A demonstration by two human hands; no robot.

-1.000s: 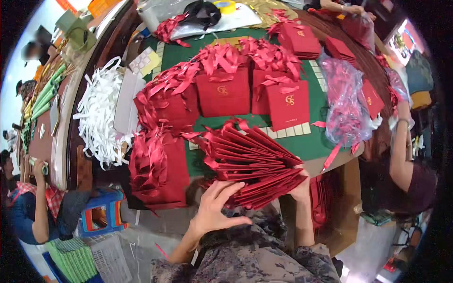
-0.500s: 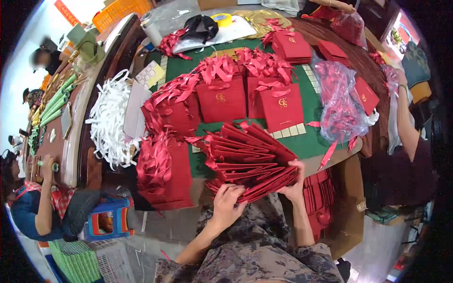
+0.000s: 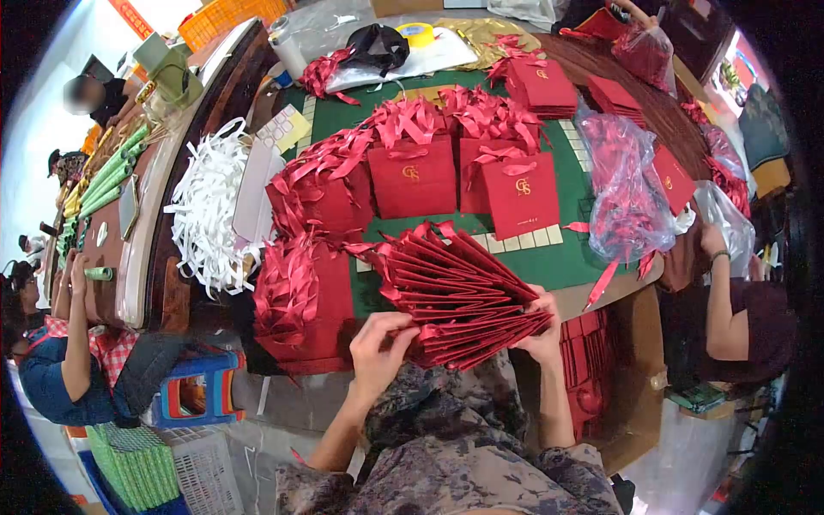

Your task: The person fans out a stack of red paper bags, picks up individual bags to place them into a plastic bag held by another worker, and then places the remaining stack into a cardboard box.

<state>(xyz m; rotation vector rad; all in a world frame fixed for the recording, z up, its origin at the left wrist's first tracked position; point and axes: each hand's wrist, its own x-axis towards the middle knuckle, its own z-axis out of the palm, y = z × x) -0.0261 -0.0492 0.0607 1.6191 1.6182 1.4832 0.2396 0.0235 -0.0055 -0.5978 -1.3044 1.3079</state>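
A fanned stack of flat red gift bags (image 3: 468, 292) with red ribbon handles is held above my lap at the table's front edge. My right hand (image 3: 541, 330) grips the narrow, gathered end of the fan. At the fan's lower left edge is my left hand (image 3: 378, 352), thumb and fingers bent together in a pinch; what lies between the fingertips is too small to tell. Close by on the left, more ribboned red bags (image 3: 330, 296) lie at the table edge. Behind the fan stand finished-looking red bags with gold print (image 3: 412, 178).
White ribbon strips (image 3: 210, 210) are heaped on the left. A clear plastic bag of red ribbons (image 3: 620, 193) lies right. Below the table, a cardboard box (image 3: 635, 378) contains red bags. Co-workers sit left and right; one person's hand (image 3: 712, 240) is near clear plastic.
My left hand has moved left and slightly up, from under the fan to its left edge. The bags are spread in a more even fan. The right co-worker's arm has come lower.
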